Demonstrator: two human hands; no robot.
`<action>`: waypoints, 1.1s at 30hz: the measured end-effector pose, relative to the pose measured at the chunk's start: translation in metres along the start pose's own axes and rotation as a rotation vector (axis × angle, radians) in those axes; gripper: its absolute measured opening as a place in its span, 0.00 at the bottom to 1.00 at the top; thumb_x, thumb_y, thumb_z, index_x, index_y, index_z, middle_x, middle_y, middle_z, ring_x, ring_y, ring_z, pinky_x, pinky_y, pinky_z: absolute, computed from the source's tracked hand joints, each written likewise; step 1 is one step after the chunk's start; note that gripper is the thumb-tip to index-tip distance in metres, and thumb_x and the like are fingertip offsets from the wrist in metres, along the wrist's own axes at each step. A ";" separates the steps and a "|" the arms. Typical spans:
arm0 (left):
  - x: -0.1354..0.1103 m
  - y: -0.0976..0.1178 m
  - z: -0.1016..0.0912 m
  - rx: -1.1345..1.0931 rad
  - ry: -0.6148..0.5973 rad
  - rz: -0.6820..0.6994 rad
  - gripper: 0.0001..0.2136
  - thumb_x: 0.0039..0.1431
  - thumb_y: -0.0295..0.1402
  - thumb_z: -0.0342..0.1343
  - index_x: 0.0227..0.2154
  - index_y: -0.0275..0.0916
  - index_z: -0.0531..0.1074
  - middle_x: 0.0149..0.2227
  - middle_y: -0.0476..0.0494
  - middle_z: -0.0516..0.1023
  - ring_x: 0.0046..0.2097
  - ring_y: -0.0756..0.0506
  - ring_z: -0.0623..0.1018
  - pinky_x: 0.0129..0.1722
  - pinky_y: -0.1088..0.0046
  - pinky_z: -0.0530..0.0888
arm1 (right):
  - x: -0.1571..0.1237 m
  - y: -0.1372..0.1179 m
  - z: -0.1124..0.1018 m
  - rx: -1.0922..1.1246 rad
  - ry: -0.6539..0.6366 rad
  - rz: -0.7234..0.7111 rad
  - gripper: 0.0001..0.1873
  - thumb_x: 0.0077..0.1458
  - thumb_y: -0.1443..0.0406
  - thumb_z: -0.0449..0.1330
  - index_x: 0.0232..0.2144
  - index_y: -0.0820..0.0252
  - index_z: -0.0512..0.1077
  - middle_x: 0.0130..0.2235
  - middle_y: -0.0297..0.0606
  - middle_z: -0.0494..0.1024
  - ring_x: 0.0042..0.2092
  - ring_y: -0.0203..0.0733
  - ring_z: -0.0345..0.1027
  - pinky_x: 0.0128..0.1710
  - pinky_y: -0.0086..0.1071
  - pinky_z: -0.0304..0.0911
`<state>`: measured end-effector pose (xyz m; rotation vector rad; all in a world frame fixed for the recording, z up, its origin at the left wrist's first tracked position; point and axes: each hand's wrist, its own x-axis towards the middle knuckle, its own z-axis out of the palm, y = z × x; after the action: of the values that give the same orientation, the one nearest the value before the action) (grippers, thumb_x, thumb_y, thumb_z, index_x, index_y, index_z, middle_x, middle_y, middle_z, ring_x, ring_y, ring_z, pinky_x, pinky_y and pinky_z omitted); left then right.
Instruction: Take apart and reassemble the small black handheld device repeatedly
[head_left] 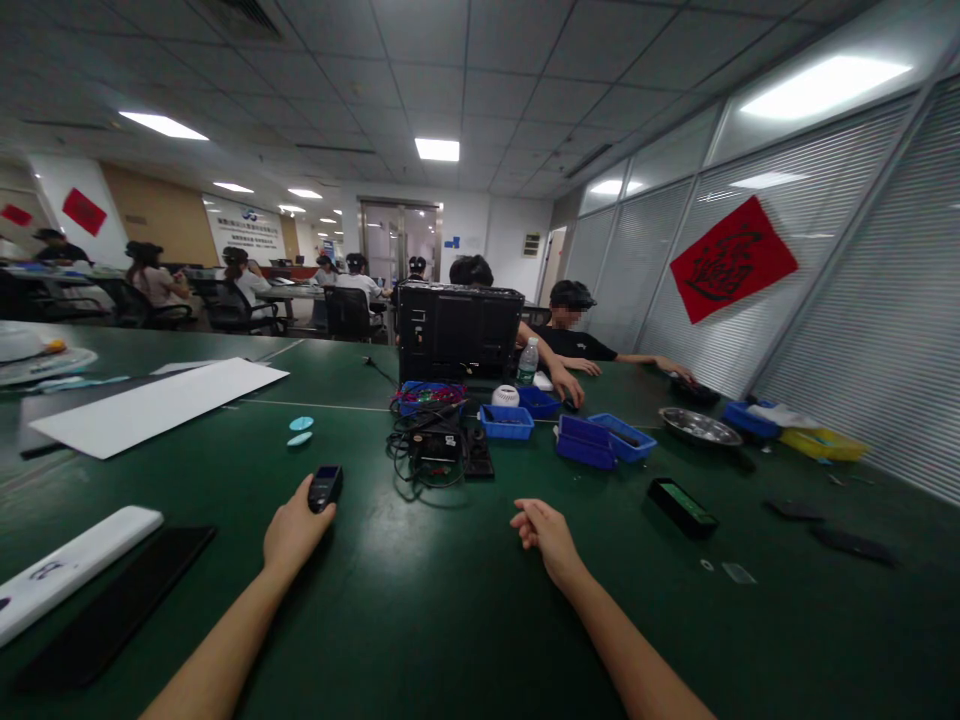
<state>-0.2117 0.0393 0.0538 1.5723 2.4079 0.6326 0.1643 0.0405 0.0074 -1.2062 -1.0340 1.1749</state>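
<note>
The left hand (pixel 296 530) grips a small black handheld device (pixel 325 487) low on the green counter (pixel 450 620), apparently just grasped, so lifting it calls for a firmer wrap, while the right hand (pixel 547 535) rests nearby, half-curled and empty.

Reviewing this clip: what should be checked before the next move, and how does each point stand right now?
1. Grip: ok; left hand holds the device by its near end.
2. Spare hand: ok; right hand is curled low over the table, nothing seen in it.
3. Device screen: cannot tell; too small to read.
4. Cables: ok; apart from both hands, beyond them.
5. Black box: ok; it lies to the right of the right hand, untouched.
</note>
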 end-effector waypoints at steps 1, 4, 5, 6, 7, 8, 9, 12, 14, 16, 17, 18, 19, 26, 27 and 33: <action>-0.001 0.001 0.000 -0.005 -0.001 0.001 0.32 0.50 0.45 0.46 0.57 0.39 0.51 0.45 0.35 0.73 0.43 0.38 0.75 0.37 0.65 0.70 | 0.000 0.001 0.000 -0.002 -0.003 0.000 0.18 0.46 0.55 0.57 0.32 0.65 0.69 0.23 0.36 0.72 0.20 0.30 0.60 0.16 0.23 0.55; -0.004 0.004 0.001 -0.024 -0.010 0.027 0.31 0.50 0.44 0.46 0.57 0.38 0.51 0.45 0.34 0.73 0.44 0.38 0.74 0.37 0.66 0.70 | 0.001 0.002 -0.001 0.000 -0.006 0.001 0.18 0.46 0.55 0.57 0.32 0.65 0.69 0.23 0.36 0.72 0.20 0.30 0.60 0.16 0.23 0.54; -0.006 0.005 0.002 -0.030 -0.016 0.043 0.31 0.50 0.43 0.46 0.57 0.37 0.51 0.45 0.34 0.73 0.45 0.37 0.74 0.38 0.66 0.69 | 0.001 0.002 -0.001 0.001 -0.007 0.000 0.18 0.46 0.55 0.57 0.32 0.65 0.69 0.23 0.36 0.72 0.20 0.30 0.60 0.15 0.23 0.54; -0.008 0.007 0.003 -0.035 -0.022 0.058 0.31 0.50 0.43 0.47 0.57 0.37 0.51 0.45 0.34 0.72 0.45 0.37 0.73 0.38 0.66 0.69 | 0.001 0.002 -0.001 0.000 -0.010 0.000 0.18 0.46 0.55 0.56 0.32 0.64 0.69 0.23 0.36 0.72 0.20 0.30 0.60 0.16 0.23 0.54; -0.010 0.008 0.004 -0.038 -0.030 0.073 0.31 0.50 0.43 0.47 0.57 0.37 0.51 0.46 0.34 0.72 0.46 0.37 0.73 0.38 0.66 0.69 | 0.001 0.002 -0.001 0.000 -0.012 -0.001 0.18 0.46 0.55 0.56 0.32 0.64 0.69 0.23 0.36 0.72 0.20 0.30 0.60 0.16 0.23 0.54; -0.011 0.010 0.005 -0.039 -0.036 0.088 0.31 0.50 0.43 0.47 0.57 0.37 0.51 0.46 0.34 0.71 0.47 0.37 0.72 0.39 0.66 0.69 | 0.001 0.002 -0.001 0.000 -0.013 -0.002 0.18 0.46 0.55 0.56 0.32 0.64 0.70 0.23 0.36 0.72 0.20 0.30 0.60 0.16 0.23 0.54; -0.013 0.012 0.007 -0.041 -0.041 0.104 0.31 0.50 0.43 0.47 0.57 0.37 0.52 0.47 0.34 0.71 0.47 0.37 0.72 0.39 0.66 0.69 | 0.001 0.002 -0.001 0.001 -0.014 -0.002 0.17 0.46 0.55 0.56 0.32 0.64 0.70 0.23 0.36 0.72 0.20 0.31 0.60 0.16 0.23 0.54; -0.019 0.017 0.014 -0.041 -0.047 0.152 0.30 0.50 0.42 0.48 0.56 0.38 0.52 0.48 0.36 0.70 0.48 0.38 0.71 0.41 0.66 0.68 | 0.001 0.001 -0.001 0.001 -0.008 0.000 0.17 0.45 0.55 0.57 0.31 0.64 0.70 0.23 0.36 0.72 0.20 0.31 0.60 0.16 0.24 0.54; -0.023 0.020 0.019 -0.040 -0.058 0.182 0.30 0.50 0.42 0.48 0.57 0.39 0.51 0.48 0.37 0.70 0.48 0.39 0.71 0.41 0.66 0.67 | 0.000 0.001 0.000 -0.004 -0.005 0.000 0.17 0.45 0.54 0.57 0.30 0.64 0.70 0.22 0.36 0.72 0.20 0.31 0.60 0.15 0.24 0.54; -0.027 0.023 0.025 -0.041 -0.073 0.208 0.30 0.50 0.42 0.48 0.57 0.39 0.51 0.48 0.37 0.70 0.48 0.39 0.71 0.42 0.66 0.67 | 0.000 0.000 0.000 -0.009 -0.007 -0.003 0.17 0.44 0.54 0.57 0.30 0.64 0.70 0.23 0.36 0.72 0.20 0.31 0.60 0.16 0.24 0.54; -0.030 0.025 0.027 -0.041 -0.080 0.224 0.31 0.50 0.43 0.48 0.57 0.38 0.51 0.48 0.37 0.70 0.47 0.39 0.71 0.42 0.67 0.67 | -0.001 -0.001 0.000 -0.011 -0.008 -0.003 0.18 0.44 0.54 0.57 0.31 0.63 0.70 0.23 0.36 0.72 0.20 0.31 0.60 0.16 0.24 0.54; -0.032 0.027 0.029 -0.043 -0.080 0.241 0.31 0.50 0.43 0.48 0.57 0.38 0.51 0.48 0.37 0.70 0.47 0.40 0.71 0.42 0.67 0.67 | -0.001 -0.002 0.001 -0.016 -0.008 -0.002 0.17 0.44 0.54 0.57 0.31 0.63 0.70 0.23 0.36 0.72 0.20 0.31 0.60 0.16 0.24 0.54; -0.035 0.029 0.031 -0.047 -0.080 0.259 0.31 0.50 0.43 0.48 0.57 0.38 0.52 0.47 0.37 0.70 0.47 0.40 0.71 0.42 0.67 0.67 | -0.002 -0.002 0.001 -0.021 -0.007 -0.001 0.17 0.44 0.54 0.57 0.30 0.63 0.70 0.23 0.37 0.73 0.20 0.31 0.60 0.16 0.24 0.54; -0.058 0.046 0.047 -0.111 -0.088 0.352 0.30 0.50 0.41 0.49 0.56 0.37 0.53 0.46 0.38 0.70 0.46 0.41 0.71 0.45 0.68 0.65 | -0.004 -0.005 0.003 -0.029 -0.005 -0.013 0.16 0.45 0.55 0.57 0.29 0.64 0.70 0.22 0.36 0.72 0.19 0.30 0.60 0.16 0.23 0.54; -0.062 0.048 0.050 -0.123 -0.086 0.366 0.30 0.50 0.40 0.49 0.56 0.37 0.52 0.47 0.38 0.70 0.47 0.42 0.70 0.46 0.68 0.65 | -0.004 -0.005 0.003 -0.031 -0.005 -0.013 0.16 0.44 0.55 0.57 0.29 0.64 0.70 0.22 0.36 0.72 0.19 0.30 0.60 0.15 0.23 0.54; -0.080 0.063 0.068 -0.203 -0.127 0.474 0.31 0.50 0.42 0.49 0.57 0.37 0.52 0.54 0.40 0.64 0.54 0.41 0.65 0.52 0.66 0.61 | -0.004 -0.005 0.004 -0.037 -0.015 -0.015 0.16 0.44 0.55 0.56 0.29 0.63 0.70 0.22 0.36 0.72 0.19 0.30 0.60 0.15 0.23 0.53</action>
<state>-0.1006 0.0051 0.0167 2.0319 1.8205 0.7977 0.1605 0.0369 0.0126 -1.2185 -1.0787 1.1595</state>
